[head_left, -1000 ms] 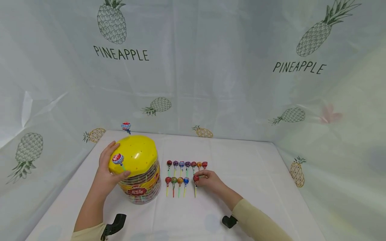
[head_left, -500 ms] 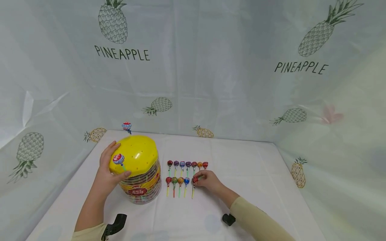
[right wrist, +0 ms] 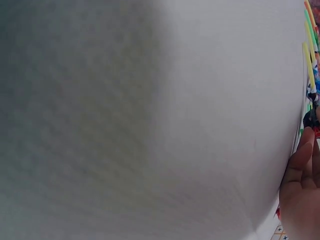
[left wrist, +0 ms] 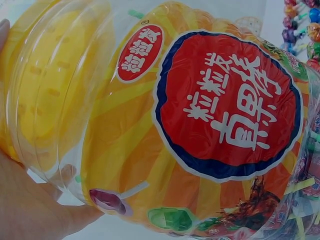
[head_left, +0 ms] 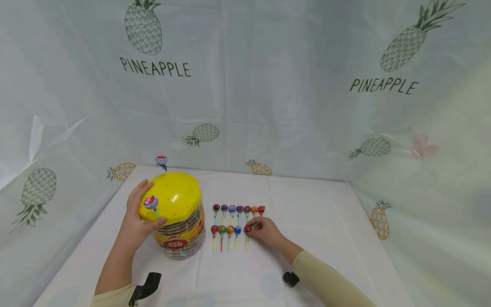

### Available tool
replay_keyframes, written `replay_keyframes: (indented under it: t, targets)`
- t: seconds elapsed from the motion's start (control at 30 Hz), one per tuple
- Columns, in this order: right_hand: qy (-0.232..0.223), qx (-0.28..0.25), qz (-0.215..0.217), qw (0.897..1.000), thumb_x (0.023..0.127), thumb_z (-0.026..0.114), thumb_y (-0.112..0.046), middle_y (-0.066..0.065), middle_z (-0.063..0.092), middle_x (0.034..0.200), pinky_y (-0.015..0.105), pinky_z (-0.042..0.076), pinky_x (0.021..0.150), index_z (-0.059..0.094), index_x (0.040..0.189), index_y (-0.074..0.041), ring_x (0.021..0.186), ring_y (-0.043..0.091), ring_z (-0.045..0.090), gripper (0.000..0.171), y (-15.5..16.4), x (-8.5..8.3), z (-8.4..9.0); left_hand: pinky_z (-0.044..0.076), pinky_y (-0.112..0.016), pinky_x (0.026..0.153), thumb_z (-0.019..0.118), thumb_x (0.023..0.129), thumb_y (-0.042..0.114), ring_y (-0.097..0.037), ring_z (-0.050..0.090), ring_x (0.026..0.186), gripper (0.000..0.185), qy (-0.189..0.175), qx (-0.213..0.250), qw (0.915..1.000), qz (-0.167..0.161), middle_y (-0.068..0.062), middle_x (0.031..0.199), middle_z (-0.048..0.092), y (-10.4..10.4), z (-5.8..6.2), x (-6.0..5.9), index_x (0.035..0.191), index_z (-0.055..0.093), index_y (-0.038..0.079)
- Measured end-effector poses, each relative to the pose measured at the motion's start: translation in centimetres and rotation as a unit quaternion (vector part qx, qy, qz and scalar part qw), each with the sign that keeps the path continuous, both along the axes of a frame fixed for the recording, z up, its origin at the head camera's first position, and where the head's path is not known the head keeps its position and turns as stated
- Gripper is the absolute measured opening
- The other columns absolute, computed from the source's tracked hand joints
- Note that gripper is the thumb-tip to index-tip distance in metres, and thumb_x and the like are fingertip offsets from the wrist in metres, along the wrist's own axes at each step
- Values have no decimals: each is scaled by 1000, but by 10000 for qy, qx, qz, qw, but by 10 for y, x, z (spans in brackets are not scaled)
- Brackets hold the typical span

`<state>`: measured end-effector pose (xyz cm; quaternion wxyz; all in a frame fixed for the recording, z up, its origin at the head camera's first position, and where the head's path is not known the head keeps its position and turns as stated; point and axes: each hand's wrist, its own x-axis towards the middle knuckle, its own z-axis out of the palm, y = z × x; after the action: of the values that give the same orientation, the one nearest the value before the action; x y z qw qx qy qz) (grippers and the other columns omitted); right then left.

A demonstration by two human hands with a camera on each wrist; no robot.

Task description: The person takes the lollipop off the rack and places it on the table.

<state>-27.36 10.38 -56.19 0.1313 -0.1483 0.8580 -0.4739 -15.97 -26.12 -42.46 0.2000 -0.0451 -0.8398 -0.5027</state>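
Your left hand (head_left: 135, 221) is wrapped around the left side of the big lollipop tub (head_left: 177, 217), thumb up on its yellow lid (head_left: 172, 194), fingers curled against the clear wall. Two lollipops stick up out of that lid. Your right hand (head_left: 264, 230) is down on the white tablecloth (head_left: 326, 230) just right of the tub, fingertips pinching the red lollipop (head_left: 247, 230) at the right end of the near row. The far row of seven sits just behind it.
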Motion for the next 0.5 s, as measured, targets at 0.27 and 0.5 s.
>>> replay_keyframes:
  t: [0.27,0.5]
  targets:
    - [274,169,51,9995,82,79,-13,0,59,80,26,45,55,72,101,-10,67,15,52,21,-2,0,0,33,-2,84,81,76,10,-42,28,132,96,7,-16,10000,14,-5,160,8,0,1,1,154,26,21]
    - [267,208,-10,9994,81,81,-15,-1,59,84,25,44,55,74,101,-12,68,15,52,21,-2,0,-1,33,-2,83,81,76,11,-41,29,132,95,18,-48,10000,33,-5,160,9,-1,0,0,154,26,20]
